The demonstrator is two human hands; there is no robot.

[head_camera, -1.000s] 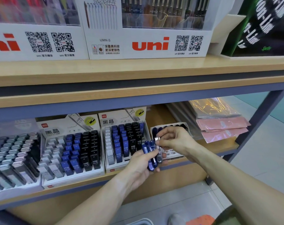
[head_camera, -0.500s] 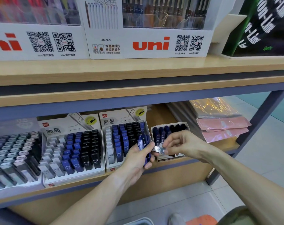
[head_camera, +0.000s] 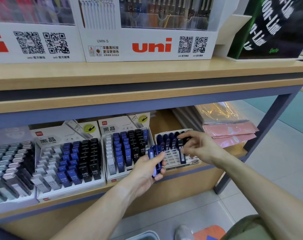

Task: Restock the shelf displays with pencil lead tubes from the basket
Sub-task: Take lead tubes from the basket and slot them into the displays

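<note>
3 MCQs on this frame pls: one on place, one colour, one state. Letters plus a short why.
1. Where is the right hand?
A. on the upper shelf
B. over the small rightmost display box
C. at the floor

2. What colour are the tubes in the left hand?
A. blue
B. pink
C. white

3. What state is the rightmost box in?
A. full
B. tubes only in its back row, front slots bare
C. lidded

Key: B, it pinches a dark tube above that box; A, blue bundle shows between the fingers; B, the white grid in front is bare.
</note>
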